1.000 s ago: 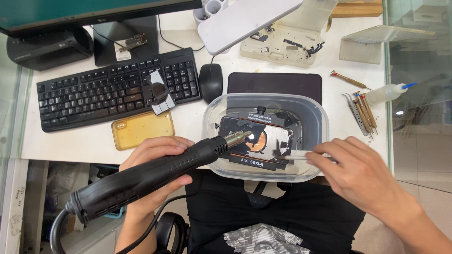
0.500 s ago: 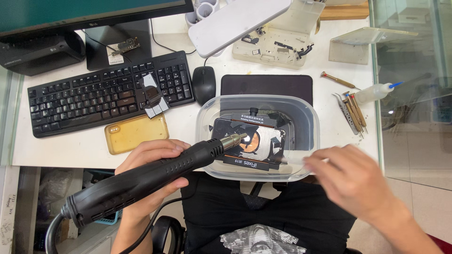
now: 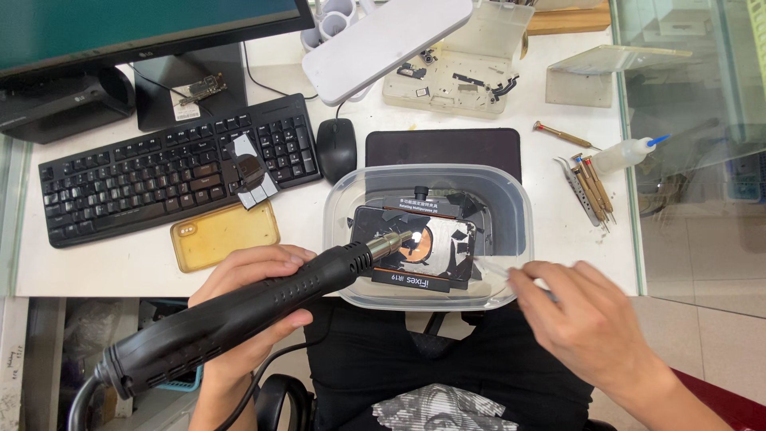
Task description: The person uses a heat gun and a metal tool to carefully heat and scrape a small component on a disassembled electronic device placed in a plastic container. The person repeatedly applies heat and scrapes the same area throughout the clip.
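Observation:
My left hand [image 3: 251,307] grips a black hot-air gun [image 3: 231,319] by its handle. Its metal nozzle [image 3: 392,242] points at a phone with a cracked black back [image 3: 447,247], which is clamped in a black holder inside a clear plastic tub [image 3: 511,199]. My right hand [image 3: 586,319] hovers at the tub's front right rim and pinches a thin tool [image 3: 499,270] whose tip reaches over the rim toward the phone.
A black keyboard [image 3: 159,175], a mouse [image 3: 337,148], a yellow phone case [image 3: 225,234] and a dark mat [image 3: 443,146] lie behind the tub. Screwdrivers [image 3: 590,187] and a small squeeze bottle [image 3: 626,153] sit at the right. A glass panel [image 3: 694,144] borders the desk.
My right hand has drifted slightly right and down along the tub's rim. The hot-air gun stays aimed at the phone.

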